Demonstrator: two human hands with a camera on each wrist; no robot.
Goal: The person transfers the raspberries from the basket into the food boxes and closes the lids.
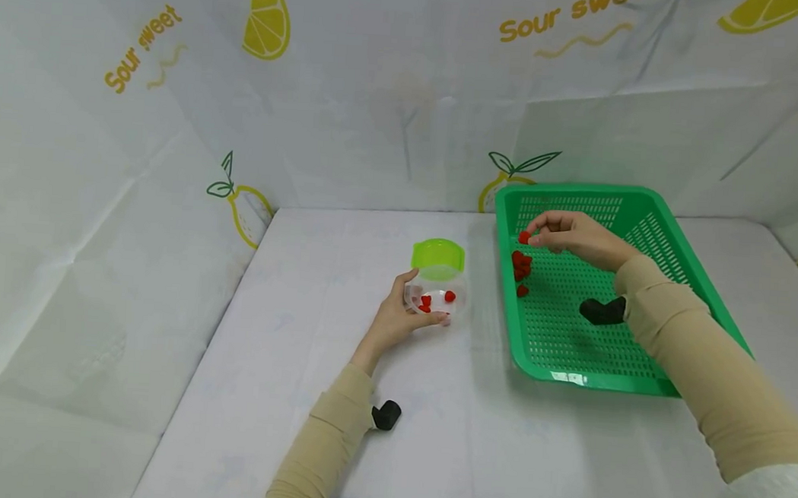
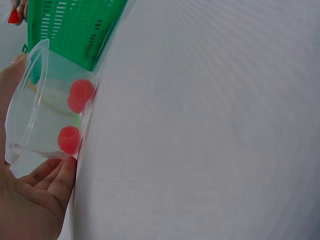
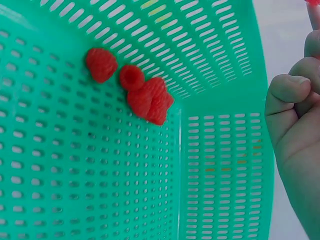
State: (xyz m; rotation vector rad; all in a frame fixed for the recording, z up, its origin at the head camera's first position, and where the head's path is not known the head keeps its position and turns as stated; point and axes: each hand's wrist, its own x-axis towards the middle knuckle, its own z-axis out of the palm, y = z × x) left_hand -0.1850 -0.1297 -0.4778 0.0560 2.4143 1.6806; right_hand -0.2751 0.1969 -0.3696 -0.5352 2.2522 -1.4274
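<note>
My left hand (image 1: 398, 314) grips a clear plastic tub (image 1: 461, 291) on the table, thumb on one side and fingers on the other. Inside the tub are several red raspberries (image 2: 69, 139), seen through its wall in the left wrist view. A bright green lid (image 1: 438, 251) lies just behind the tub and is partly overlapped by it. Over the left side of a green basket (image 1: 627, 383), my right hand (image 1: 578, 239) pinches one raspberry (image 1: 525, 238) between thumb and fingers. More raspberries (image 3: 101, 65) lie clustered along the basket's wall on its floor.
The basket stands on the right of a table (image 1: 284, 333) covered in white cloth. Behind it rises a white sheet (image 1: 379, 126) printed with lemons and lettering. Small black mounts (image 1: 386, 416) stick out from both wrists.
</note>
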